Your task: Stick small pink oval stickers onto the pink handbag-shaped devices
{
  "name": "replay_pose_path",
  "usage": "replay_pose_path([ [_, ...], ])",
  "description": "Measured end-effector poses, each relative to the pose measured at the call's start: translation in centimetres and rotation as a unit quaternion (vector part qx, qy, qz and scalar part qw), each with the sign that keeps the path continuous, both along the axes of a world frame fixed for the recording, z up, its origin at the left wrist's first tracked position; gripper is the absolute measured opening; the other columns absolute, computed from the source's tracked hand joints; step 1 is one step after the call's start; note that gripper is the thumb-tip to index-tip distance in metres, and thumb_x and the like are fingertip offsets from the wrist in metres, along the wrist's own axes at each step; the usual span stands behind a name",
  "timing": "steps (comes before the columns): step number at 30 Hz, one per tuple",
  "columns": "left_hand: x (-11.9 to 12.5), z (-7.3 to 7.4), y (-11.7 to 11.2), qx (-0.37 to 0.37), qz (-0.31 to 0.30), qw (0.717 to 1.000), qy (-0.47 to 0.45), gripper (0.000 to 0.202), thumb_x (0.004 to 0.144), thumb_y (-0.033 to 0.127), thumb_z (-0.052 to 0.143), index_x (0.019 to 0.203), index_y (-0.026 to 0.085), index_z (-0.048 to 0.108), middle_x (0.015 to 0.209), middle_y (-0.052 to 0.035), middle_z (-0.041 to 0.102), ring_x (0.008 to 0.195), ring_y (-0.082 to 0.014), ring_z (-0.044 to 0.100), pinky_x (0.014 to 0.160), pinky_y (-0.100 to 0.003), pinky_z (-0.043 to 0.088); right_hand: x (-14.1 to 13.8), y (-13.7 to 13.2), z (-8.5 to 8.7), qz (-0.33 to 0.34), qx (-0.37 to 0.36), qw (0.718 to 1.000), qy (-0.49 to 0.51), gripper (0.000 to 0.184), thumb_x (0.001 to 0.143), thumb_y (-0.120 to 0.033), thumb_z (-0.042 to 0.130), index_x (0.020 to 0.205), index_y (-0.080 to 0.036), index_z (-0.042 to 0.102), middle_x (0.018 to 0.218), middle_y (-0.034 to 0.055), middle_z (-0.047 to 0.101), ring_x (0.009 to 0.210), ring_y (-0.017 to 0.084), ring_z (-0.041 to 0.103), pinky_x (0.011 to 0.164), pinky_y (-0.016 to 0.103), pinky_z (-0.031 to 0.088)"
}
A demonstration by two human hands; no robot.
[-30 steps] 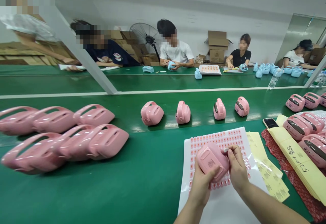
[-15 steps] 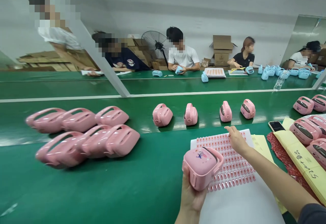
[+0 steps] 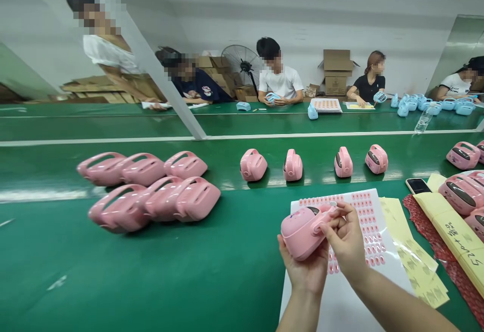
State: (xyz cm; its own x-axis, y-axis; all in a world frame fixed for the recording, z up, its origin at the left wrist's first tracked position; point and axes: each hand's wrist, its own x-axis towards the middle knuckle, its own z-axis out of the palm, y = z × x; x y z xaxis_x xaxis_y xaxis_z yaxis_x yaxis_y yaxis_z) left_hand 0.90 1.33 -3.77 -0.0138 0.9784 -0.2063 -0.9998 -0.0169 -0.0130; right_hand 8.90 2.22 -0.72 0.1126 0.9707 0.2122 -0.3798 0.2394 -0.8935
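My left hand holds a pink device with a carry handle from below, tilted, over the sticker sheet. A printed pattern and a dark panel show on its upper side. My right hand is closed at the handle, thumb against its side. At the right fingertips is a small pale oval piece, which looks like a sticker. Beneath lies a white sheet of stickers with rows of small pink ovals, partly covered by the device and my hands.
Several pink devices lie grouped at left; others stand in a spaced row beyond the sheet. At right are yellow paper sheets, a phone, red bubble wrap and more pink devices. Co-workers sit across the green table.
My right hand has left the top of the sticker sheet and come to the device's handle. My left hand has turned and tilted the device. The view has shifted slightly.
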Motion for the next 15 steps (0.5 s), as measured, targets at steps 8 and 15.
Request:
replay_pose_path([
  [8, 1.1, 2.5, -0.4, -0.098, 0.023, 0.995, 0.005, 0.051, 0.086, 0.043, 0.035, 0.127, 0.013, 0.04, 0.09, -0.0165, 0.067, 0.072, -0.0222, 0.068, 0.064, -0.031, 0.055, 0.6, 0.0, 0.5, 0.009, 0.035, 0.996, -0.086, 0.04, 0.074, -0.021, 0.06, 0.11, -0.025, 0.042, 0.086, -0.002, 0.048, 0.066, 0.011, 0.063, 0.065, 0.029, 0.056],
  [15, 0.5, 0.4, -0.8, -0.005, -0.02, 1.0, -0.007, 0.054, 0.08, 0.041, 0.047, 0.126, 0.014, 0.044, 0.093, -0.0142, 0.068, 0.085, -0.0238, 0.066, 0.076, -0.033, 0.053, 0.7, -0.5, 0.0, -0.146, 0.237, 0.906, -0.32, 0.037, 0.085, -0.012, 0.044, 0.119, -0.026, 0.04, 0.089, 0.004, 0.054, 0.074, 0.016, 0.062, 0.068, 0.033, 0.054],
])
